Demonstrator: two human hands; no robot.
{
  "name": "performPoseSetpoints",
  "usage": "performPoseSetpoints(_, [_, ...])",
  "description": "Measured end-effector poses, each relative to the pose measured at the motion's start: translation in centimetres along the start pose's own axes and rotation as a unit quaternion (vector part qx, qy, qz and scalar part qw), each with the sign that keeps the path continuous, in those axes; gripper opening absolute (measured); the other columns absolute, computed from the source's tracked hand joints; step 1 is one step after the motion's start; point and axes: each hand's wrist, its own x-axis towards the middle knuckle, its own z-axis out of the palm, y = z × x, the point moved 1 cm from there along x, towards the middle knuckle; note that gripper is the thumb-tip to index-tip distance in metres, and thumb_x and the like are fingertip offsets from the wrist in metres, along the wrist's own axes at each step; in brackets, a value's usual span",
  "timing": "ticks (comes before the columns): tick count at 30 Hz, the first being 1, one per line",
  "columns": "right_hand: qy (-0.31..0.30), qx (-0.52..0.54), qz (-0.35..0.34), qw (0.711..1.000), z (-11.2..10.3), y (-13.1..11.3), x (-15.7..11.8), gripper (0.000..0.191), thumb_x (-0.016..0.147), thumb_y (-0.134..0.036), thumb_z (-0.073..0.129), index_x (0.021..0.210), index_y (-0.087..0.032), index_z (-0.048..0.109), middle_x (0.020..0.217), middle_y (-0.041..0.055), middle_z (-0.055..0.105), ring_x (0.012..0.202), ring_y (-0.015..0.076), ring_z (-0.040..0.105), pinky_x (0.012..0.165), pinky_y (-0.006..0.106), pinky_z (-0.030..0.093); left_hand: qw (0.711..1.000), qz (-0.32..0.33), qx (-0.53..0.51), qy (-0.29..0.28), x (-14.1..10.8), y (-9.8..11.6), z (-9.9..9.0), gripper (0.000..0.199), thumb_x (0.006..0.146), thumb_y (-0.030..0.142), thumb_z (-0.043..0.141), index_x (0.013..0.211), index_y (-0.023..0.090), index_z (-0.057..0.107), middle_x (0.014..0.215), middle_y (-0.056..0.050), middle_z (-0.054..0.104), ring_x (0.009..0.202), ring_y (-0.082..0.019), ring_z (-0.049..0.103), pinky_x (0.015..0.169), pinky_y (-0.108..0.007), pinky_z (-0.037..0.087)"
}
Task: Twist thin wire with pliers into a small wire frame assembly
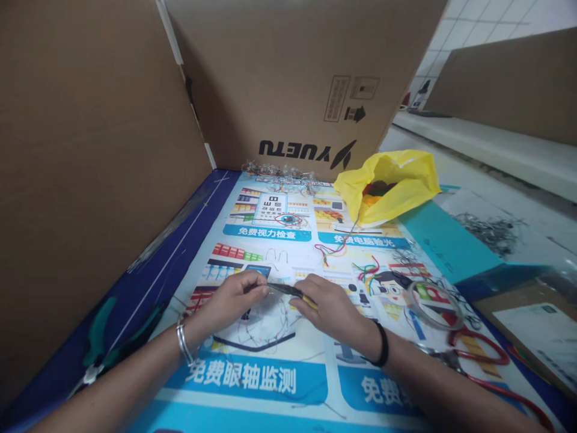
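My left hand (237, 299) is closed in a pinch, thumb against forefinger, on what looks like a thin wire, mostly hidden by the fingers. My right hand (331, 305) is wrapped around long-nosed pliers (286, 289) with dark jaws and yellow grips. The tips of the pliers reach the left fingertips; I cannot tell whether the jaws are closed on the wire. Below both hands, fine wire strands with tiny beads (274, 322) spread over the printed sheet (311, 361). Red, green and yellow cords (336, 249) lie beyond the right hand.
Teal-handled pliers (101, 340) lie at left, and red-handled scissors (484, 349) at right near a wire coil (435, 305). A yellow bag (401, 180) stands at the back beside a turquoise box flap (455, 246). Cardboard walls (279, 72) close off the back and left.
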Motion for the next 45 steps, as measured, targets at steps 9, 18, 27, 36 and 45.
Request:
performPoseSetpoints(9, [-0.007, -0.044, 0.013, 0.999, 0.05, 0.08, -0.01, 0.02, 0.087, -0.035, 0.047, 0.09, -0.018, 0.057, 0.083, 0.005, 0.06, 0.079, 0.0161, 0.056, 0.068, 0.025, 0.044, 0.997, -0.019, -0.055, -0.041, -0.14, 0.29, -0.24, 0.011, 0.079, 0.027, 0.052, 0.083, 0.017, 0.054, 0.077, -0.001, 0.05, 0.066, -0.012, 0.046, 0.052, -0.021, 0.04])
performPoseSetpoints(18, [0.005, -0.05, 0.01, 0.999, 0.01, 0.12, -0.07, 0.018, 0.087, -0.033, 0.049, 0.089, -0.018, 0.057, 0.082, 0.0047, 0.059, 0.079, 0.0157, 0.056, 0.068, 0.025, 0.043, 0.999, -0.027, -0.032, 0.005, -0.06, -0.14, 0.19, 0.01, 0.077, 0.025, 0.053, 0.072, 0.016, 0.05, 0.066, 0.003, 0.046, 0.056, -0.009, 0.042, 0.05, -0.02, 0.035])
performPoseSetpoints(27, [0.034, -0.161, -0.026, 0.986, -0.02, -0.28, -0.18, 0.019, 0.086, -0.036, 0.049, 0.082, -0.018, 0.057, 0.078, 0.0043, 0.055, 0.076, 0.0167, 0.051, 0.064, 0.026, 0.038, 0.998, 0.002, 0.036, 0.048, -0.1, 0.23, 0.48, 0.009, 0.073, 0.018, 0.052, 0.065, 0.017, 0.048, 0.06, 0.004, 0.047, 0.054, -0.009, 0.042, 0.051, -0.021, 0.035])
performPoseSetpoints(36, [0.05, -0.234, -0.069, 0.968, -0.17, -0.27, -0.26, 0.025, 0.09, -0.038, 0.042, 0.081, -0.018, 0.056, 0.076, 0.0053, 0.052, 0.074, 0.0183, 0.046, 0.063, 0.029, 0.033, 0.996, -0.01, 0.067, 0.066, -0.14, 0.37, 0.57, 0.009, 0.07, 0.017, 0.053, 0.062, 0.017, 0.048, 0.057, 0.004, 0.047, 0.052, -0.009, 0.041, 0.048, -0.02, 0.032])
performPoseSetpoints(45, [0.058, -0.25, -0.063, 0.964, -0.28, -0.23, -0.4, 0.025, 0.09, -0.038, 0.042, 0.081, -0.019, 0.055, 0.075, 0.0048, 0.051, 0.073, 0.0188, 0.045, 0.061, 0.03, 0.029, 0.997, -0.003, 0.062, 0.041, -0.19, 0.71, 0.44, 0.003, 0.073, 0.018, 0.051, 0.072, 0.017, 0.053, 0.061, 0.004, 0.048, 0.053, -0.01, 0.041, 0.051, -0.021, 0.033])
